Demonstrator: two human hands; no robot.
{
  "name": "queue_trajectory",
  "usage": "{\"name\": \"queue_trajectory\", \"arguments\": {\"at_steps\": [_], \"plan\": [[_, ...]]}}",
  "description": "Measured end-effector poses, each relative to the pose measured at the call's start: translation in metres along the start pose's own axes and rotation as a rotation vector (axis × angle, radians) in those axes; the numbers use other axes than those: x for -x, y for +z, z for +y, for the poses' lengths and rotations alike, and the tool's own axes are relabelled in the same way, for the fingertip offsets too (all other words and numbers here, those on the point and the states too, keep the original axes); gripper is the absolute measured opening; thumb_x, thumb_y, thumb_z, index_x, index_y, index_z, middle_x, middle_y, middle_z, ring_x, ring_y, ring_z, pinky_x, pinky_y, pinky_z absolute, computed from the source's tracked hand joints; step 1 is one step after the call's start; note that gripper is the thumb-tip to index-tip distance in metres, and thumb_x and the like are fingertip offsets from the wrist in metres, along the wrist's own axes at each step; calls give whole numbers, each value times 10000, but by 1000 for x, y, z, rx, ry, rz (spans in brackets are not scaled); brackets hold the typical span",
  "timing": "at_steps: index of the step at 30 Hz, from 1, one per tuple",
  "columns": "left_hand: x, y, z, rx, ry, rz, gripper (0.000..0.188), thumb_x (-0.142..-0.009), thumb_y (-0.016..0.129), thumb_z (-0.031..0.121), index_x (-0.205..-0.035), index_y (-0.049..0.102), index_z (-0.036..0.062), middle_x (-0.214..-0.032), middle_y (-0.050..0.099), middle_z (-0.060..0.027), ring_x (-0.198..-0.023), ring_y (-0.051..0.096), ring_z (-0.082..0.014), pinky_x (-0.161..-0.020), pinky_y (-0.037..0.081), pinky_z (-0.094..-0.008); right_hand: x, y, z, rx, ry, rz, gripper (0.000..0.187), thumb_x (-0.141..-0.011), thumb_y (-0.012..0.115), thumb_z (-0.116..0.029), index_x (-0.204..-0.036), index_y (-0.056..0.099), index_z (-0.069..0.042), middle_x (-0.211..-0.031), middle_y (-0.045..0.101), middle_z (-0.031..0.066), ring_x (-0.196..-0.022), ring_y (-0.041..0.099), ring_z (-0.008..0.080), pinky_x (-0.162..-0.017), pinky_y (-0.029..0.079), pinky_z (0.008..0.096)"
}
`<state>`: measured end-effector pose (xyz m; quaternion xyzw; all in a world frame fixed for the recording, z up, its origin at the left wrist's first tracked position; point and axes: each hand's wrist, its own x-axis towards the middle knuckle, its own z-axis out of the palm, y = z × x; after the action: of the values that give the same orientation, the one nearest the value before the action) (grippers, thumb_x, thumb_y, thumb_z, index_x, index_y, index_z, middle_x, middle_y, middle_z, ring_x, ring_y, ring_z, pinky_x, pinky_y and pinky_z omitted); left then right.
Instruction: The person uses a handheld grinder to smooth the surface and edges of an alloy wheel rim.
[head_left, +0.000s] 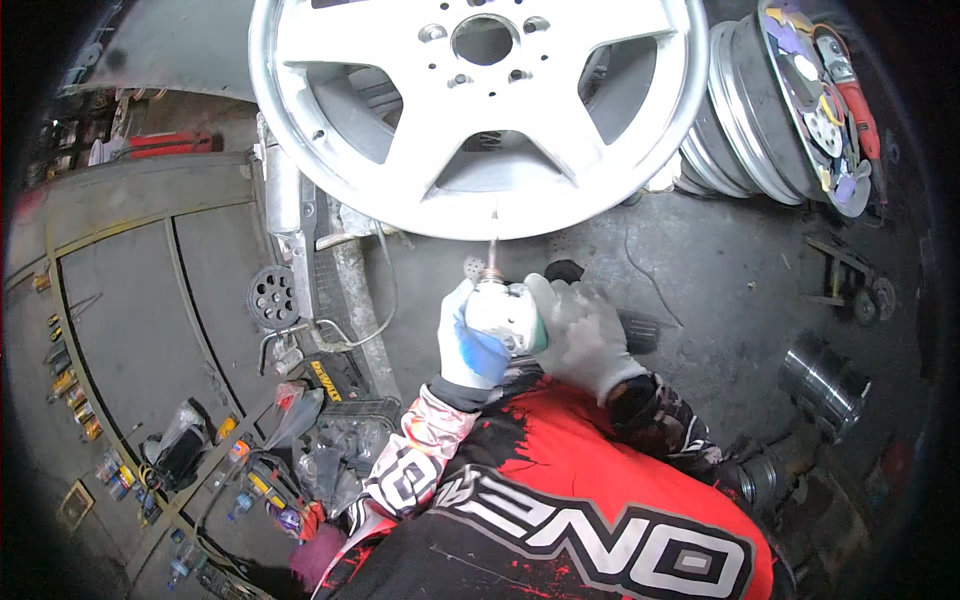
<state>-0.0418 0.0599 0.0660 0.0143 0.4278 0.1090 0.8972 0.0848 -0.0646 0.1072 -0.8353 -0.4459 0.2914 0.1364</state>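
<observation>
A silver five-spoke alloy wheel [480, 110] stands upright on a stand in front of me. Both gloved hands grip a small die grinder [503, 312] whose thin bit points up and meets the wheel's lower rim. My left hand [468, 340], in a white and blue glove, wraps the tool's left side. My right hand [585, 335], in a white glove, wraps its right side. My sleeves are red, black and white.
More steel rims [745, 110] lean at the upper right, with a red angle grinder [855, 95] and sanding discs on them. A metal cabinet [140, 310] with cluttered shelves stands left. A yellow-marked tool [330, 380] lies below the stand. Metal cylinders [822, 385] sit right.
</observation>
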Motion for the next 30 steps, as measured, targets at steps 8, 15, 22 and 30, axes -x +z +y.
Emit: {"name": "queue_trajectory", "arguments": {"at_steps": [8, 15, 22, 30], "plan": [[7, -2, 36, -10, 27, -61, 444, -976, 599, 481, -1096, 668, 60, -1062, 726, -110, -1017, 706, -266, -937, 558, -423, -27, 13, -17, 37, -144, 31, 549, -780, 700, -212, -1293, 539, -98, -1152, 656, 171, -978, 669, 325, -826, 483, 480], [-10, 6, -16, 45, -54, -25, 453, -984, 585, 466, -1157, 663, 55, -1078, 723, -117, -996, 705, -271, -919, 557, -426, 0, -11, 21, -32, -36, -50, 596, -794, 727, -276, -1318, 526, -77, -1041, 675, 172, -982, 674, 355, -852, 496, 482], [-22, 32, -41, 27, -194, -115, 465, -994, 551, 436, -1192, 638, 24, -1086, 714, -111, -995, 696, -282, -946, 542, -438, 21, -22, 44, 126, 38, 15, 555, -800, 719, -253, -1295, 516, -108, -1019, 672, 131, -985, 677, 349, -871, 490, 467], [-1, 9, 4, 29, 7, 24, 443, -976, 598, 480, -1111, 657, 62, -1032, 724, -100, -986, 705, -274, -921, 555, -435, -19, -8, 5, -6, -67, -110, 563, -764, 697, -167, -1298, 536, -91, -1010, 677, 141, -956, 670, 339, -830, 493, 469]]}}
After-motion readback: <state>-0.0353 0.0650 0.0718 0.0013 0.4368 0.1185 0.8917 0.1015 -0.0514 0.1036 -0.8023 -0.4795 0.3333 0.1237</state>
